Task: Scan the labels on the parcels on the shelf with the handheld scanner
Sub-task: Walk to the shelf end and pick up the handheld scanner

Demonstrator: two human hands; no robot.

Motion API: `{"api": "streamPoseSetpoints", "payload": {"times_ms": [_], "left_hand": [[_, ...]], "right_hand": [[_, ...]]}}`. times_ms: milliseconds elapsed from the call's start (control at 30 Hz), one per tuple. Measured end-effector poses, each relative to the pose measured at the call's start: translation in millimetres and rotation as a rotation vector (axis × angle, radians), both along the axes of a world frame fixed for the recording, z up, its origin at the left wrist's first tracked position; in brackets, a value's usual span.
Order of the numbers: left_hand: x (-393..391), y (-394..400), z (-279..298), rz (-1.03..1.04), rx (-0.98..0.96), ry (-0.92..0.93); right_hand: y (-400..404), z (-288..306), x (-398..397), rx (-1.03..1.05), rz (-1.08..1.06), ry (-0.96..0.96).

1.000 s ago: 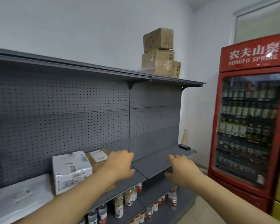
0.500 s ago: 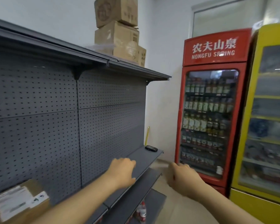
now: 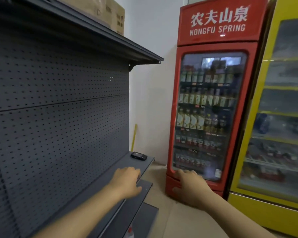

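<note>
A small black handheld scanner point(image 3: 138, 155) lies flat at the far right end of the grey middle shelf point(image 3: 126, 163). My left hand point(image 3: 126, 180) hovers over that shelf, a short way in front of the scanner, fingers loosely spread and holding nothing. My right hand point(image 3: 190, 185) is stretched out to the right of the shelf, in front of the red cooler's base, also spread and holding nothing. Brown cardboard boxes point(image 3: 111, 13) stand on the top shelf. The labelled parcels are out of view.
A grey pegboard point(image 3: 58, 109) backs the shelving. A red Nongfu Spring drinks cooler point(image 3: 213, 93) stands to the right, with a yellow cooler point(image 3: 282, 107) beside it. A yellow stick point(image 3: 134, 137) leans in the corner. A bottle top point(image 3: 130, 233) shows on a lower shelf.
The view has swung right along the shelf: the parcels have left the frame and the scanner and coolers have come closer. Both hands stay outstretched with nothing in them.
</note>
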State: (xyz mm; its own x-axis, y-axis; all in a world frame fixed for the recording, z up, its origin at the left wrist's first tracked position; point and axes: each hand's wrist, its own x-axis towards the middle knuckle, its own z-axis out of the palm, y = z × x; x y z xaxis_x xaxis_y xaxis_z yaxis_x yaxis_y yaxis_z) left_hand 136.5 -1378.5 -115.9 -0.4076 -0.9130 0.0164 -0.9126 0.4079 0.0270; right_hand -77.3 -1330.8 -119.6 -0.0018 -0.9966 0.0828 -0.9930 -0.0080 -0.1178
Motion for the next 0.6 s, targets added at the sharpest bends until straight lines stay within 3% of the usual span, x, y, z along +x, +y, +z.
{"api": "streamPoseSetpoints", "payload": {"times_ms": [600], "left_hand": [[-71.0,-341.7,-46.5,0.135,0.092,0.091]], "right_hand": [[-359.0,-40.4,-66.0,0.093,0.091,-0.037]]}}
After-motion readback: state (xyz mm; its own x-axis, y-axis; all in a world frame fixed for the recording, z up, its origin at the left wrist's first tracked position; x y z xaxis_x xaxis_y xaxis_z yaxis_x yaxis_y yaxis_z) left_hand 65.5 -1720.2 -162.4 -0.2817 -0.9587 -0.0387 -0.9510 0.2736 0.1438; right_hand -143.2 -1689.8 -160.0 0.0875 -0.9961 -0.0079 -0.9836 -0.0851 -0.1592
